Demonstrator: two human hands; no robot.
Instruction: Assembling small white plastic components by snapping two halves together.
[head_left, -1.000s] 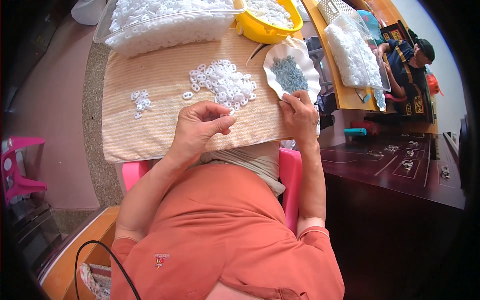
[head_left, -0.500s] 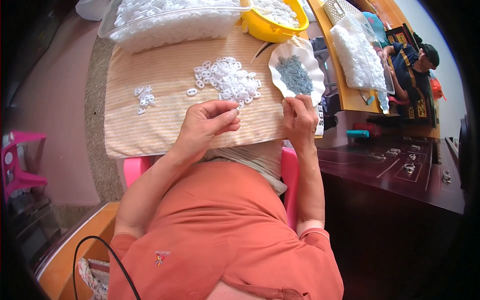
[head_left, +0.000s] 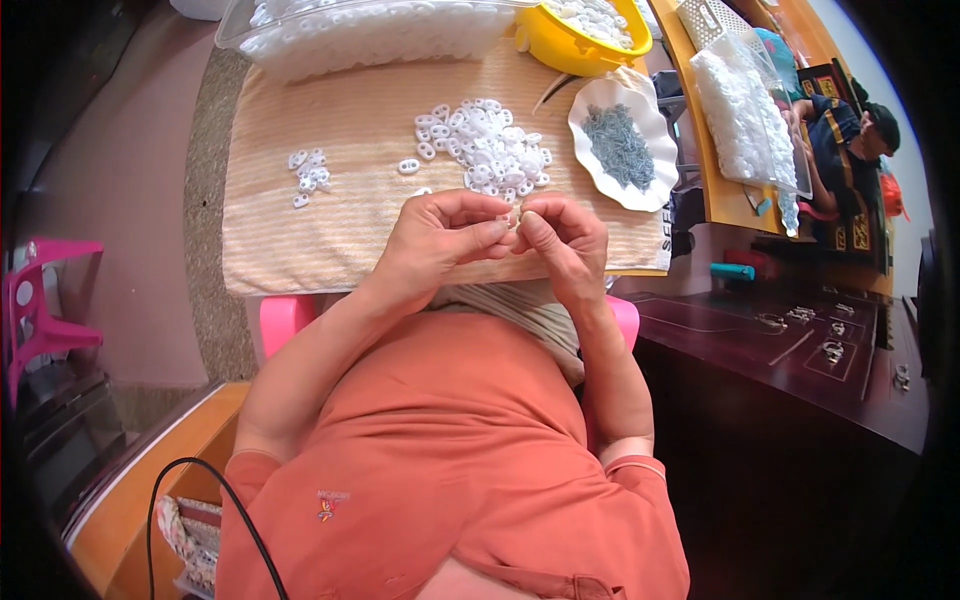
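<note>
My left hand [head_left: 440, 240] and my right hand [head_left: 568, 240] meet fingertip to fingertip above the near edge of the striped cloth [head_left: 300, 240]. Between them they pinch a small white plastic piece [head_left: 513, 220], mostly hidden by the fingers. Just beyond the hands lies a loose pile of white plastic pieces [head_left: 485, 150]. A white scalloped dish [head_left: 590, 105] holding small grey metal parts [head_left: 622, 145] sits to the right of that pile. I cannot tell whether my right fingers also hold a grey part.
A few white pieces [head_left: 308, 175] lie apart on the left of the cloth. A clear tray [head_left: 370, 30] full of white pieces and a yellow bowl [head_left: 590, 35] stand at the far edge. Another person [head_left: 850, 140] sits at the upper right. A dark wooden table [head_left: 800, 350] is on my right.
My right hand has left the dish of grey parts and come left to meet my left hand. Both hands now pinch together at the cloth's near edge.
</note>
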